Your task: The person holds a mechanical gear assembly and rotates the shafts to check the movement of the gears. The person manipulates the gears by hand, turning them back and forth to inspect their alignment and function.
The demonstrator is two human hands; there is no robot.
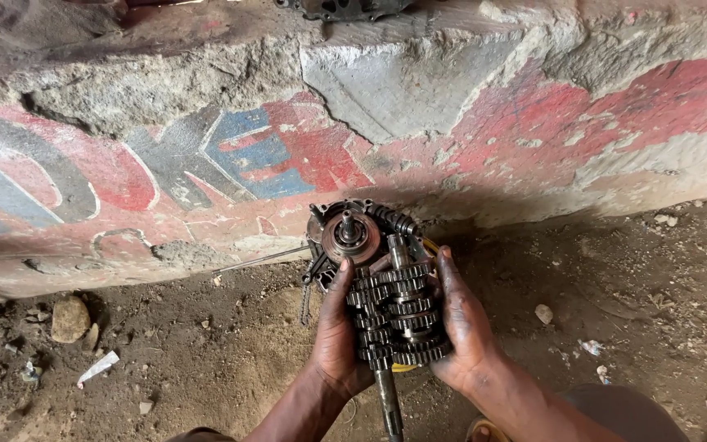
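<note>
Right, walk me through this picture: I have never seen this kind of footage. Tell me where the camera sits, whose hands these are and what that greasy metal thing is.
There is a single view, taken by a camera worn on a person's head, looking down at that person's own bare hands. The left hand and the right hand grip, from either side, two stacks of oily toothed gears mounted on parallel shafts; one shaft end sticks out toward the camera. This looks like a gear cluster from a small engine. Just beyond it, on the ground, sits a dark metal engine casing with a round hub, and a short chain hangs at its left. The ground is bare dirt with a stone and bits of litter. Behind runs a low, crumbling concrete wall with faded red and blue paint.
</note>
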